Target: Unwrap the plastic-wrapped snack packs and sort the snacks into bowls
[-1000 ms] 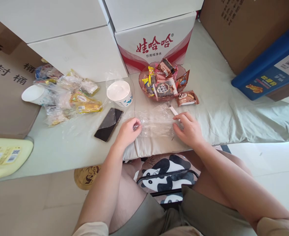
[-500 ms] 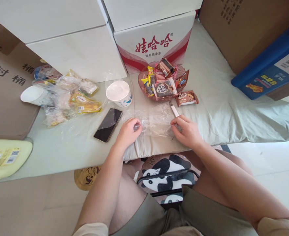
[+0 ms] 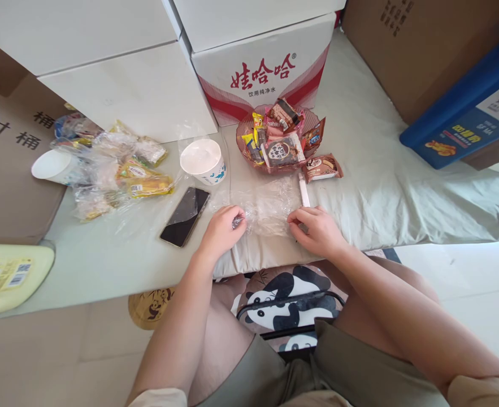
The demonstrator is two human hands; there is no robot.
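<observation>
A crinkled clear plastic bag (image 3: 270, 206) lies spread on the cloth-covered surface between my two hands. My left hand (image 3: 226, 226) pinches its left edge, fingers curled. On the right side, my right hand (image 3: 315, 229) has its thumb and fingers closed at the bag's other edge. A white stick-like object (image 3: 304, 192) with a narrow tip lies just beyond my right fingers; its lower end is hidden by the hand. The black phone (image 3: 185, 216) rests left of my left hand. Behind the bag is a pink glass bowl (image 3: 249, 155) of wrapped snacks.
One brown snack packet (image 3: 323, 168) lies beside the bowl. A paper cup (image 3: 202, 162) stands behind the phone. To the left are a tipped paper cup (image 3: 52, 167) and a pile of wrapped food (image 3: 134, 169). Boxes (image 3: 266, 73) line the back; a blue container (image 3: 456, 113) is at right.
My right hand has shifted slightly left along the bag, and the white stick now stands more upright in view. My left hand keeps its pinch in nearly the same place.
</observation>
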